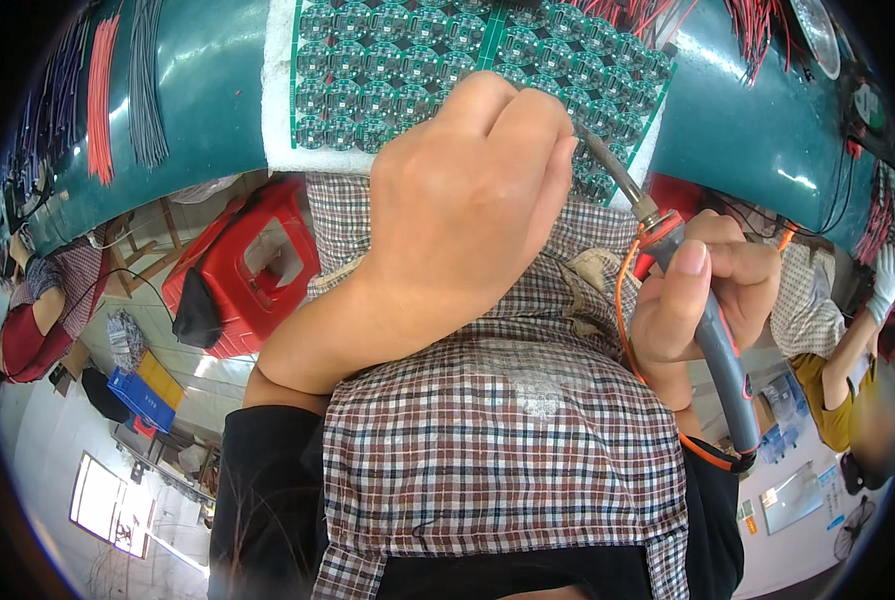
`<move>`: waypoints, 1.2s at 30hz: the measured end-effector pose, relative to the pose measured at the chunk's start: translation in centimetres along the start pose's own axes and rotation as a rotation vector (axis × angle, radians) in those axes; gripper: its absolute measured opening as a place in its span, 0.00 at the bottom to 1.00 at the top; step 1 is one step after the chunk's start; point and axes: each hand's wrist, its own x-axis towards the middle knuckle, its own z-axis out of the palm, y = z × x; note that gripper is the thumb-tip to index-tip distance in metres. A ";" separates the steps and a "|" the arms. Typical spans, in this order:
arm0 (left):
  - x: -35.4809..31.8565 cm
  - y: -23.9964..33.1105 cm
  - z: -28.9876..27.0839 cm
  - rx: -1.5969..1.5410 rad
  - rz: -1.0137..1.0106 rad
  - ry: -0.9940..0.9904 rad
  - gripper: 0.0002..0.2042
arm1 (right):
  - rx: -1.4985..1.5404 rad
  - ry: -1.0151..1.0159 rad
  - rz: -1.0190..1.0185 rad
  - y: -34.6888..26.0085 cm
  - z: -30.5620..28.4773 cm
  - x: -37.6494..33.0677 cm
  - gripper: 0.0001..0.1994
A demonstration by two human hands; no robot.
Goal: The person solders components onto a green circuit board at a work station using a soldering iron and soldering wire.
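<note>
My right hand (pixel 667 312) grips a soldering iron (pixel 724 372) by its grey and orange handle. The iron's metal tip points up and left, ending close beside my left fingers. My left hand (pixel 472 180) is closed over the green circuit boards (pixel 387 60), its back towards me. What its fingertips pinch, if anything, is hidden behind the knuckles. The boards form a panel of several rows of small round units carrying dark components. Under the panel lies a white foam sheet (pixel 279 110). An orange cord (pixel 624 300) hangs near the iron and my right wrist.
Bundles of red wires (pixel 101 100), grey wires (pixel 148 90) and dark wires (pixel 57 100) lie on the teal table (pixel 207 90) at left. More red wires (pixel 757 35) are at the far right. A red stool (pixel 267 265) stands below the table. Co-workers sit at both sides, one wearing a white glove (pixel 884 283).
</note>
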 end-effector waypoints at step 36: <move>-0.1 0.5 -0.7 -0.039 0.013 0.003 0.04 | 0.045 0.115 -0.015 0.0 -0.2 -0.5 0.11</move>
